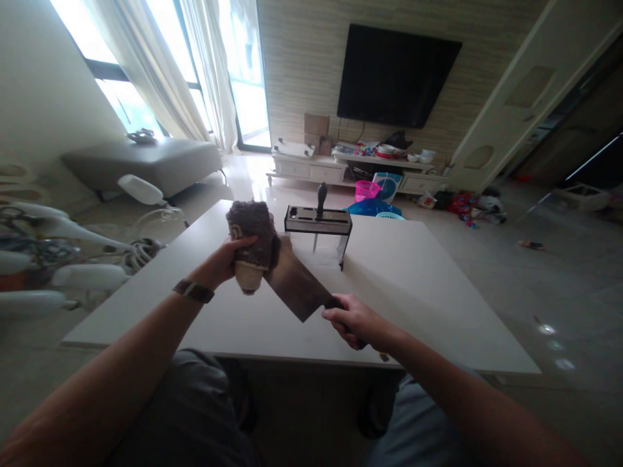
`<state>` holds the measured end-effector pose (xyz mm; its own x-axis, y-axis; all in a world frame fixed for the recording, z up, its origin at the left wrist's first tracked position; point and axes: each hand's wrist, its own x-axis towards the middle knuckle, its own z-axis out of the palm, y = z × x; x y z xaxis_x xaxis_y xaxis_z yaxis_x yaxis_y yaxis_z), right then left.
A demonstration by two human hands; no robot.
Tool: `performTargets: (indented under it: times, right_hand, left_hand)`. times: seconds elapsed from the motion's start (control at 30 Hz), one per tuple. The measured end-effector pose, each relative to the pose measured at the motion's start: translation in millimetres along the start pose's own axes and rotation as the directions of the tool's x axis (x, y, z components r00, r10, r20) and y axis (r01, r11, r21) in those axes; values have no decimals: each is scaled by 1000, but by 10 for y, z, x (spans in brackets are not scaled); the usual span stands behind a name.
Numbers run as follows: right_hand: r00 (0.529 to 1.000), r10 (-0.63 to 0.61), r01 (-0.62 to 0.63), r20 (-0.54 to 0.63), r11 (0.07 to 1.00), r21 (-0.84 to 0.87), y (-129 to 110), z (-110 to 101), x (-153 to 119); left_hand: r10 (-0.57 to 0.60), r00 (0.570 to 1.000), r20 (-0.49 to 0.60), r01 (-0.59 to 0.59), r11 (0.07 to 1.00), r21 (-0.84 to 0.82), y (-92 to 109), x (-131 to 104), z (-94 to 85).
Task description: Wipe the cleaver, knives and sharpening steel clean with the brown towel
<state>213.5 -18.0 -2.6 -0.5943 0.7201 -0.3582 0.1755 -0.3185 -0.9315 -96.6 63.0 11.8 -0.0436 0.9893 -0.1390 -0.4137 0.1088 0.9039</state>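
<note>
My right hand [351, 319] is wrapped round the dark handle of a broad cleaver [299, 282], whose blade points up and to the left over the table. In my left hand [228, 263] is a fuzzy grey-brown cloth [250, 233] with a pale rounded part at its lower end. The cloth meets the far end of the blade; whether it wraps round the edge I cannot tell. Behind the cleaver a knife stand [317, 220] with a dark slotted top stands upright. A black handle sticks up out of it, and a thin blade or rod hangs below the top.
All this is over a white table [413, 292]. A tiny coloured object [384, 357] lies at its near edge. White chairs [92, 275] stand to the left, a grey bench [146, 162] by the window. Beyond the table are a pink basket [366, 191] and a low cabinet [326, 172].
</note>
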Motion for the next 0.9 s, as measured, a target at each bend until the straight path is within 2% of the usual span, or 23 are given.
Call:
performTargets:
  times: [0.1, 0.23, 0.37, 0.5, 0.63, 0.73, 0.9]
  right_hand:
    - [1000, 22, -22, 6, 1000, -15, 16, -3, -24]
    - [997, 73, -73, 4, 996, -48, 28, 1, -34]
    - [998, 58, -59, -7, 995, -86, 39, -1, -15]
    - [999, 27, -28, -16, 996, -83, 35, -1, 5]
    - [1000, 1, -1, -7, 999, -47, 19, 6, 17]
    - [1000, -3, 2, -9, 999, -48, 28, 8, 27]
    - [1000, 24, -25, -13, 996, -82, 49, 10, 8]
  left_hand:
    - [-92, 993, 77, 81, 988, 135, -38, -60, -34]
    - [-153, 980, 126, 123, 969, 215, -113, -100, -39]
    - [-75, 992, 101, 54, 978, 201, -138, -72, -31]
    - [17, 998, 67, -25, 994, 107, -129, -60, 47]
    - [36, 999, 20, -36, 999, 12, -129, -60, 135]
    - [51, 999, 13, -51, 999, -4, -130, -56, 117]
    - [-125, 987, 106, 106, 980, 166, -119, -81, -20]
